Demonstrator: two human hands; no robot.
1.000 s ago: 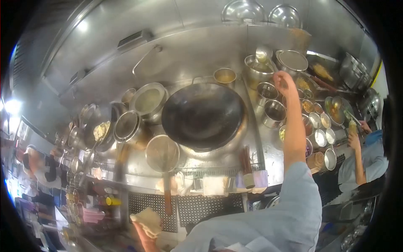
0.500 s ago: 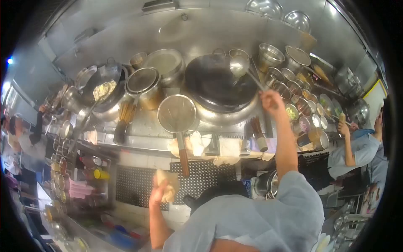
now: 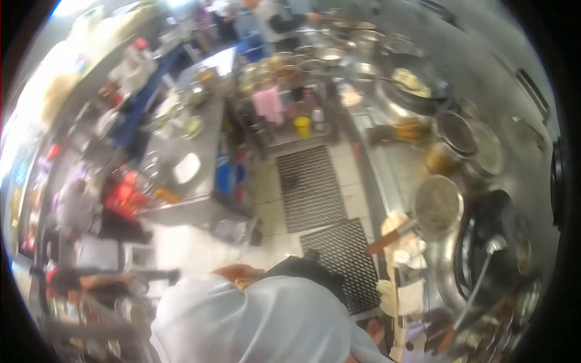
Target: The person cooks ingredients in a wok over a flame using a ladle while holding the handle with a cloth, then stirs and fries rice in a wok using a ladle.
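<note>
My right hand (image 3: 375,331) is low in the view by the counter's front edge, blurred, its fingers loosely stretched and nothing seen in them. It is apart from the ladle (image 3: 481,284), whose bowl lies in the dark wok (image 3: 490,239) and whose wooden-ended handle slants toward the bottom right. My left hand (image 3: 238,272) shows only as a strip of skin beyond my light shirt; its fingers are hidden. A wood-handled strainer (image 3: 438,207) lies on the counter beside the wok, with crumpled cloths (image 3: 410,253) near its handle.
A second wok (image 3: 417,88) holding pale food stands farther along the range. Bamboo brushes (image 3: 408,130) and a strainer-topped pot (image 3: 446,154) lie between. Black perforated mats (image 3: 311,187) cover the floor. A steel table (image 3: 187,151) stands left; other people are at the far end.
My view has swung left, bringing the aisle and steel table into sight. My right hand has let go of the ladle, which now lies in the wok. The cloth-holding left hand is now mostly hidden.
</note>
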